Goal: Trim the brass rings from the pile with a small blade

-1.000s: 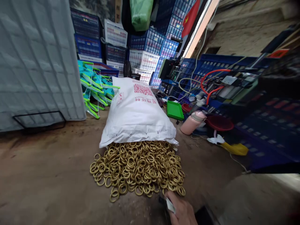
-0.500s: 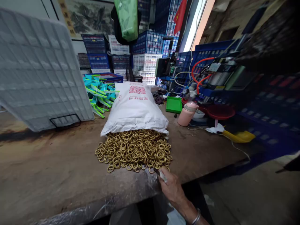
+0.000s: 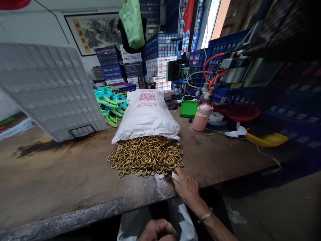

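Note:
A spread of brass-coloured rings lies on the table, spilling from the mouth of a white woven sack with red print. At the near right edge of the rings is my right hand, wearing a bracelet at the wrist. Its fingers are closed around a small thing with a white patch and a dark tip, whose kind I cannot make out. My left hand shows at the bottom, over my lap and below the table edge. Those fingers are curled, and whatever they may hold is hidden.
A ribbed whitish panel leans at left, with teal-green plastic pieces behind it. To the right are a green tray, a pink bottle, a red dish and a yellow scoop. Stacked crates stand behind.
My left hand has come into view at the bottom. The view has shifted slightly, and my right hand stays by the rings' near edge with its fingers closed.

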A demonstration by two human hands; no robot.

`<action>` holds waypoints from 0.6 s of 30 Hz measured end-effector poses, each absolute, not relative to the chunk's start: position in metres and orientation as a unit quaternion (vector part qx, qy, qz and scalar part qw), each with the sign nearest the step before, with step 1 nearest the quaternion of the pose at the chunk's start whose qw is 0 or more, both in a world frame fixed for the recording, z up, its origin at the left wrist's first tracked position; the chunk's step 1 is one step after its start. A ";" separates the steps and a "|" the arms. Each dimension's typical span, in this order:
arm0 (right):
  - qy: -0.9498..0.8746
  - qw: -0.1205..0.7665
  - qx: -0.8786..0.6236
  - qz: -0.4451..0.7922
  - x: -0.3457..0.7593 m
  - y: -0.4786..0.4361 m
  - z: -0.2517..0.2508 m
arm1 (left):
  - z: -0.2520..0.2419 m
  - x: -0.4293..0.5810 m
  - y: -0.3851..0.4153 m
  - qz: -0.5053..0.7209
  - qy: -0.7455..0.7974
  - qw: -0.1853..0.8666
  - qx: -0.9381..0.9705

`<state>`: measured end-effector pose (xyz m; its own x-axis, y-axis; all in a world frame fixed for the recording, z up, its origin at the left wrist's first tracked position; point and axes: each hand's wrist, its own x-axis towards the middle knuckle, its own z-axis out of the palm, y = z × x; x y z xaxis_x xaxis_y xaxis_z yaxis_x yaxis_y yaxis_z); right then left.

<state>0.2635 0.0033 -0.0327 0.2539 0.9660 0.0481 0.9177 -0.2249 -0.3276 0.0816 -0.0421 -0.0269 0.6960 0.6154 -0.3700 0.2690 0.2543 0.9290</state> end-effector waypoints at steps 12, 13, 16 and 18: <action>-0.626 0.214 -0.737 0.137 0.248 0.016 -0.041 | -0.033 0.087 0.000 0.352 0.446 0.589 0.575; -0.623 0.240 -0.728 0.156 0.246 0.018 -0.042 | -0.035 0.087 0.003 0.359 0.446 0.578 0.581; -0.604 0.334 -0.689 0.222 0.235 0.026 -0.045 | -0.044 0.084 0.009 0.389 0.454 0.522 0.608; -0.583 0.384 -0.660 0.278 0.228 0.030 -0.046 | -0.048 0.082 0.011 0.407 0.455 0.468 0.639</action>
